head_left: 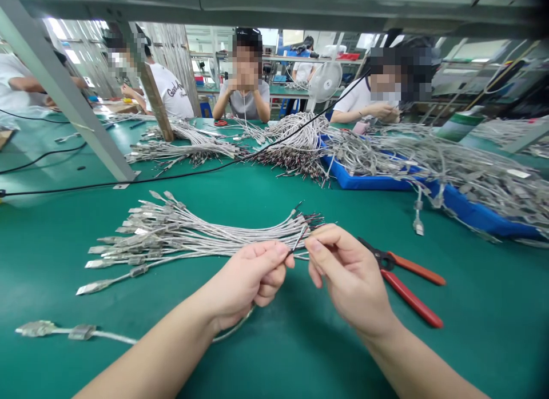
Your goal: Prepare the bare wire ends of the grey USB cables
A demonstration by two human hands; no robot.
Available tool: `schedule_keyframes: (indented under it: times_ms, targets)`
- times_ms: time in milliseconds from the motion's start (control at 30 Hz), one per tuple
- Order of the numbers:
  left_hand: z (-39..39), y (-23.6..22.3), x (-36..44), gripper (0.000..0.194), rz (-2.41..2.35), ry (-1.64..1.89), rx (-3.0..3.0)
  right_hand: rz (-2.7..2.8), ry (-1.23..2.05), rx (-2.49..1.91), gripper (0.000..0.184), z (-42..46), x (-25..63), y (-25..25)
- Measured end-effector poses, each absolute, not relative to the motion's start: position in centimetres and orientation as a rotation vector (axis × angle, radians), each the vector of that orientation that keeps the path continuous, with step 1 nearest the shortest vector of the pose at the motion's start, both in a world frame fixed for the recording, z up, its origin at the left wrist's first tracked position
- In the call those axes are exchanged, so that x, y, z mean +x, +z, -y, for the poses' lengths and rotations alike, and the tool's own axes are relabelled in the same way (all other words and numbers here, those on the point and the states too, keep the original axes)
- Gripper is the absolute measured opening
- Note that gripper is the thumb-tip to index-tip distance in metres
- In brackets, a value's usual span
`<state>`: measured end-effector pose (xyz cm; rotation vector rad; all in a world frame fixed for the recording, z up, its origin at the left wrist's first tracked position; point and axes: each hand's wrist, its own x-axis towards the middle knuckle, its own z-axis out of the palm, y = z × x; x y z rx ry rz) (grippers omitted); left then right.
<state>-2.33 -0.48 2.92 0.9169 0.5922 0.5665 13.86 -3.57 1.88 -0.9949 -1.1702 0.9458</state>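
Note:
My left hand (261, 270) is closed, its thumb and forefinger pinching a white USB cable (114, 335) close to its wire end. That cable passes under my left forearm, and its plug (36, 328) lies at the lower left. Thin dark and pale wires (300, 238) stick up from the pinch. Right beside them, my right hand (347, 279) has thumb and forefinger pressed together; what is between them is too small to make out. Behind both hands lies a bundle of similar USB cables (214, 232), plugs to the left. Red-handled wire strippers (407, 290) rest by my right hand, partly hidden by it.
More cable piles (295, 133) lie at the back of the green table (171, 353). Blue trays (373, 183) heaped with cables stand at the right. A black cord (180, 179) crosses the table near a metal post (72, 90). Several people sit opposite.

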Motion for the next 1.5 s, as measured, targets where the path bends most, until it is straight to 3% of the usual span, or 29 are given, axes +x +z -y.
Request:
schedule_keyframes:
  times_ms: [200,367,500,667,800,1133,1500]
  targets:
    - [-0.1,3.0,-2.9,0.029,-0.604,0.569,0.946,0.801,1.315,-0.952,0.017,3.0,15.6,3.5]
    - [-0.9,2.6,-3.0,0.028,-0.624,0.792,0.827,0.546,0.937,-0.762,0.024,1.2,19.1,5.3]
    - [-0.3,1.9,-1.9,0.024,-0.517,0.803,0.861,0.660,1.182,-0.878,0.019,1.3,16.4,3.6]
    - [0.1,1.5,-1.5,0.016,-0.568,0.928,0.819,0.876,1.241,-0.941,0.023,2.4,13.9,0.8]
    - [0.1,1.5,-1.4,0.018,-0.606,0.924,0.812,1.024,1.216,-0.973,0.015,2.8,13.8,-0.2]
    - [0.4,2.3,-1.3,0.018,-0.755,0.824,1.012,1.062,1.193,-0.914,0.008,2.8,13.4,0.0]
    - [0.5,2.2,-1.2,0.011,-0.780,0.860,1.154,1.006,1.278,-0.937,0.013,2.8,13.6,-0.1]
